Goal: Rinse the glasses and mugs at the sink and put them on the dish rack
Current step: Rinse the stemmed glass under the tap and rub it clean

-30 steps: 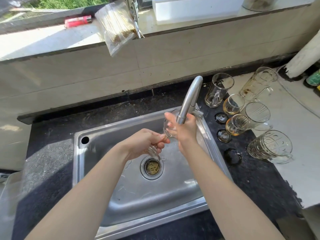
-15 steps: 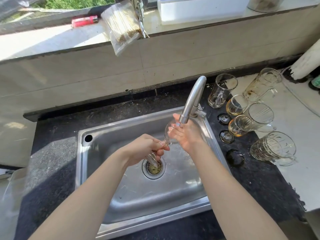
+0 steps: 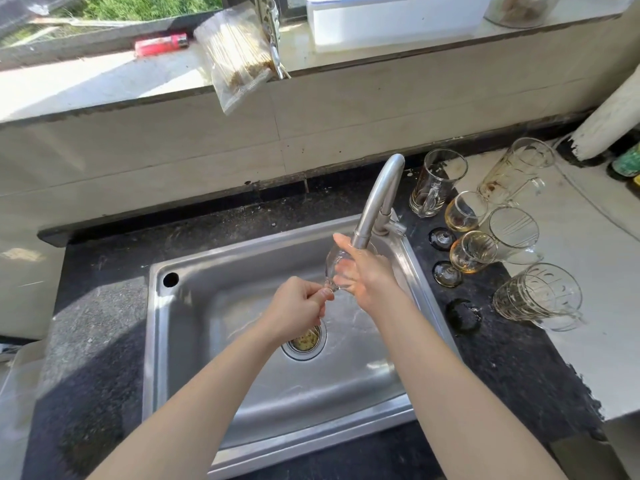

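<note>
A clear stemmed wine glass [image 3: 331, 268] is tilted under the spout of the steel tap [image 3: 379, 199], over the steel sink [image 3: 221, 268]. My left hand [image 3: 294, 311] is closed around its stem. My right hand [image 3: 363, 275] wraps the bowl, fingers partly inside it. On the counter to the right stand dirty glasses: a tall mug [image 3: 433, 183], two stemmed glasses [image 3: 462, 211] [image 3: 471, 252] with amber dregs, a stained mug [image 3: 512, 173], a clear mug [image 3: 514, 233] and a patterned mug [image 3: 536, 294]. No dish rack is in view.
The sink drain [image 3: 306, 341] holds food scraps. On the window ledge behind lie a red lighter [image 3: 161, 45], a plastic bag of sticks [image 3: 235, 57] and a white container [image 3: 391, 19]. A white pipe [image 3: 609, 123] rises at the far right. Wet rings mark the black counter [image 3: 462, 315].
The view has shifted a little. My right hand has turned around the bowl of the glass while my left hand keeps the stem; the glass stays under the tap.
</note>
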Motion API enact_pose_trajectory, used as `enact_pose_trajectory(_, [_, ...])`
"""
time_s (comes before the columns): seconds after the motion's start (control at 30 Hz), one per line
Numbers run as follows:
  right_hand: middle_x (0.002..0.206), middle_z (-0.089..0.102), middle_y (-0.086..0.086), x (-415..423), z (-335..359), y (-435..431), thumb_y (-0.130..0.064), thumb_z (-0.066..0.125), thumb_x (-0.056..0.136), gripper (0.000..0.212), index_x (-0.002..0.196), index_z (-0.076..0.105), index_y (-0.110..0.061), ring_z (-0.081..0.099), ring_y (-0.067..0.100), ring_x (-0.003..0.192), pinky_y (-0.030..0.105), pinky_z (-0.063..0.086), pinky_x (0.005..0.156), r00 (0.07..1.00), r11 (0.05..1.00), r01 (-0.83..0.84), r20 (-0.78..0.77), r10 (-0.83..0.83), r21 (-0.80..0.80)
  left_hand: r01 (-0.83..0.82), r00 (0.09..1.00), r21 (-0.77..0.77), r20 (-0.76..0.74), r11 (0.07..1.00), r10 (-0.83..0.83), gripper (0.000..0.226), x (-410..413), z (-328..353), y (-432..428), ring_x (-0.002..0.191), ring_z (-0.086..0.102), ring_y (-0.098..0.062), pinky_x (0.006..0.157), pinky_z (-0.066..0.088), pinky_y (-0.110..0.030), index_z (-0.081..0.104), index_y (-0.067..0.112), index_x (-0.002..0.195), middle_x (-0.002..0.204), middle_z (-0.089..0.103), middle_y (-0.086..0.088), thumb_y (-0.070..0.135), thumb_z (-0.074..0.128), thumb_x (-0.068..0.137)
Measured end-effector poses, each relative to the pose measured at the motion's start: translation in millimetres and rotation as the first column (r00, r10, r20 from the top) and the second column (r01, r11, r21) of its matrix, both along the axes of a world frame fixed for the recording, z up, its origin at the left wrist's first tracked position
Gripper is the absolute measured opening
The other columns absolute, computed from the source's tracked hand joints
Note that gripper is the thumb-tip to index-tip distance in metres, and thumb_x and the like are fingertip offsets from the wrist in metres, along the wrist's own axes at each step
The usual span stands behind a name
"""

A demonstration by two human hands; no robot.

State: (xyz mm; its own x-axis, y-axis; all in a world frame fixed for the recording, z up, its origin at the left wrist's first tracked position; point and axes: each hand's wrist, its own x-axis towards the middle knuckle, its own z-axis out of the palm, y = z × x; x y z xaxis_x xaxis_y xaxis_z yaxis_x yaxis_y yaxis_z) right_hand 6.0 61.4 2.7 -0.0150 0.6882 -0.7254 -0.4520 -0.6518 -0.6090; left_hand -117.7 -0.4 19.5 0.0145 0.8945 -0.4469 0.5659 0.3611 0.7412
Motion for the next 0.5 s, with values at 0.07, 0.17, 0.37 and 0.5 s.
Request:
enact_pose_trajectory(0.07, [0.059,0.046,-0.001,8.5,0.9,-5.4,-0.008,0.076,0.077,0.021,0.077,0.056,-0.01,0.044,0.012,0.052,0.021,0.034,0.041,0.988,0.996,-0.058,-0.137,0.067,0.064,0.011,0.999,-0.017,0.047,1.0,-0.01,0.03,-2.5,2.0,-2.0,0.039,0.048,0.001,0.05,0.041,-0.014,0.069,0.009,0.076,0.052,0.057,0.003,0.02,0.052,0.097])
enact_pose_trajectory(0.17, [0.068,0.061,0.001,20.5,0.4,-8.8,-0.009,0.068,0.082,0.005,0.084,0.063,-0.008,0.058,0.014,0.065,0.024,0.049,0.055,0.954,0.968,-0.137,-0.236,0.186,0.21,0.087,0.976,-0.153,0.209,0.984,-0.054,0.026,-13.2,9.1,1.1,0.057,0.064,-0.004,0.056,0.047,-0.017,0.072,0.006,0.095,0.071,0.07,0.0,0.025,0.054,0.097])
enact_pose_trajectory(0.37, [0.1,0.063,0.013,37.4,-4.4,-5.1,-0.013,0.06,0.088,0.021,0.105,0.062,-0.001,0.067,0.026,0.094,0.034,0.059,0.081,0.942,0.939,-0.233,-0.18,0.283,0.254,0.079,0.996,0.106,0.037,0.991,-0.084,0.036,-38.4,23.5,36.8,0.127,0.047,-0.007,0.107,0.036,-0.026,0.054,0.019,0.135,0.136,0.052,0.009,0.022,0.048,0.099])
enact_pose_trajectory(0.5, [0.101,0.07,0.017,42.7,-1.4,-3.4,-0.034,0.091,0.048,0.072,0.106,0.065,0.0,0.071,0.028,0.091,0.027,0.059,0.064,0.907,0.913,-0.304,-0.211,0.364,0.272,0.336,0.941,0.192,-0.033,0.922,-0.336,0.031,-34.8,17.5,60.5,0.135,0.034,-0.012,0.115,0.025,-0.043,0.057,0.037,0.127,0.133,0.053,0.016,0.034,0.045,0.099])
